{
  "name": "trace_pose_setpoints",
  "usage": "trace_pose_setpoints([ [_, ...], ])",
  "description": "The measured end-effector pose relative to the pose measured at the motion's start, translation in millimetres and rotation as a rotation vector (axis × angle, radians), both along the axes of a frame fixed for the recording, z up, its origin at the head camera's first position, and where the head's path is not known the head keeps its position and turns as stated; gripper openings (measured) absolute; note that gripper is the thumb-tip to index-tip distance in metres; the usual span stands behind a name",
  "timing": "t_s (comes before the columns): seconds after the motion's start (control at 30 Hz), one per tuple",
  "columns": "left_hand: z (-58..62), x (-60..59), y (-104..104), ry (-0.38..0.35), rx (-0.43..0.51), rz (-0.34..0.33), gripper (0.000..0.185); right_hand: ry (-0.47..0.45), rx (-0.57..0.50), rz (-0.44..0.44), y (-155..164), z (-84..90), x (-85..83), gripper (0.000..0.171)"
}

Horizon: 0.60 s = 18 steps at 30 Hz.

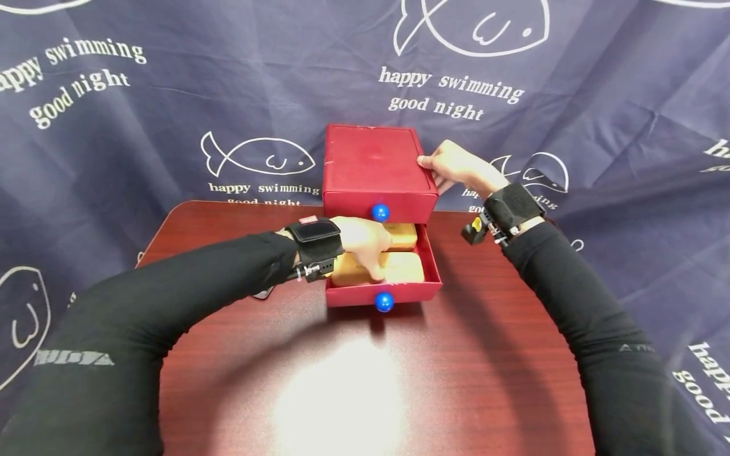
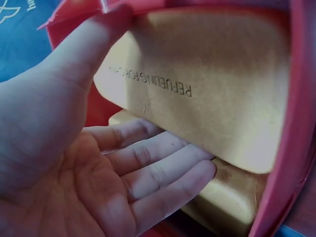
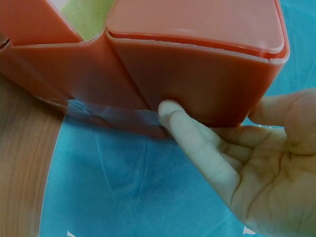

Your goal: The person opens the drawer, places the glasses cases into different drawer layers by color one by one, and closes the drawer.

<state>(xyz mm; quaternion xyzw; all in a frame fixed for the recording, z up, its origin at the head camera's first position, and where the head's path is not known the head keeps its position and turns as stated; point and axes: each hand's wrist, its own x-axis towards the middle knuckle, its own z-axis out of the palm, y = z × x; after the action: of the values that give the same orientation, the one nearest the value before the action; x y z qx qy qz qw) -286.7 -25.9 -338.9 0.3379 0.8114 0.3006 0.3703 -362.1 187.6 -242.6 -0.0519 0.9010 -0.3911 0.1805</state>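
Reddish table (image 1: 485, 354) w/ red drawer box (image 1: 373, 166): left hand (image 1: 365, 244), grip released, fingers on tan bars (image 1: 399, 267) in pulled-out drawer; right hand (image 1: 456, 166), fingers straight, steadies box's side.

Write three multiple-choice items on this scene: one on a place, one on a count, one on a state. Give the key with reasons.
1. Where is the left hand? A in the open lower drawer B on the box top C flat on the table
2. How many blue knobs show? A one B two C three
3. The upper drawer is: A pulled out B removed C pushed in

Key: 1 A, its fingers lie among the yellow blocks inside; 2 B, one per drawer front; 3 C, its front sits flush while the right hand steadies the red box.
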Motion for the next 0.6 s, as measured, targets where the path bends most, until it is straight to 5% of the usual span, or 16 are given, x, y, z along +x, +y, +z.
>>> trace_pose_setpoints([
  [0.07,23.5,6.5,8.1,0.351,-0.254,-0.070,0.037,0.000,-0.001,0.000,0.3,-1.0,-0.3,0.042],
  [0.13,40.5,12.3,13.3,0.590,-0.418,-0.151,0.042,0.004,0.004,0.000,0.7,-2.2,-0.8,0.042],
  [0.2,46.5,15.2,13.1,0.643,-0.426,-0.185,0.040,0.005,0.002,0.002,1.0,-2.9,-0.7,0.042],
  [0.43,55.6,35.2,2.7,0.769,-0.280,-0.144,0.035,0.006,-0.003,0.011,1.7,-3.1,-0.7,0.042],
  [0.6,55.4,54.8,3.4,0.948,-0.139,-0.184,0.038,0.002,-0.009,0.015,2.7,-2.4,-0.4,0.042],
])
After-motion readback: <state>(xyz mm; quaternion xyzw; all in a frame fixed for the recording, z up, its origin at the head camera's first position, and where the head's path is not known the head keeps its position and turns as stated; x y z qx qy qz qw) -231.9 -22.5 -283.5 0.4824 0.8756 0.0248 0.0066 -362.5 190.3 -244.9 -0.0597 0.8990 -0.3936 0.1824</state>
